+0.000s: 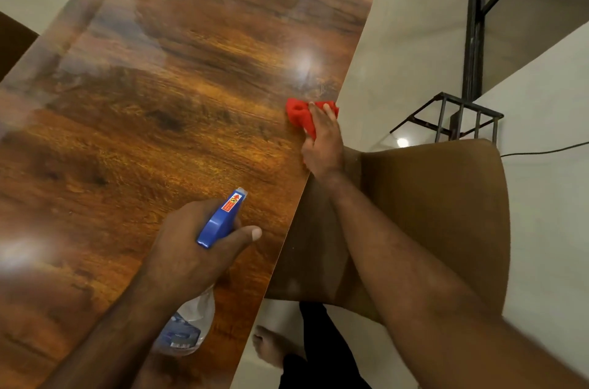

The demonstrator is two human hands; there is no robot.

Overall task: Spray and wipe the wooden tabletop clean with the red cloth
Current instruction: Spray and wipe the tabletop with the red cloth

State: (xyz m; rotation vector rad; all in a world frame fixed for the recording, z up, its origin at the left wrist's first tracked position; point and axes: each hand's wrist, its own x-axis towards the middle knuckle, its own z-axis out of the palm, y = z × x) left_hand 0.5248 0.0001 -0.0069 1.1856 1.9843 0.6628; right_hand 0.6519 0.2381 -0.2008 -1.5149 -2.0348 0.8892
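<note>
Two hands work: your right hand [322,146] presses the red cloth [301,116] at the counter's [159,102] right edge; your left hand [194,248] grips the spray bottle [220,219], nearer you.

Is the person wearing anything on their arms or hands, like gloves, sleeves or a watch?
No. The left hand and the right hand are bare: no gloves, and no rings show. The left forearm and the right forearm are uncovered to the frame's edge, so no sleeve is in view. Neither wrist carries a watch or band.
</note>
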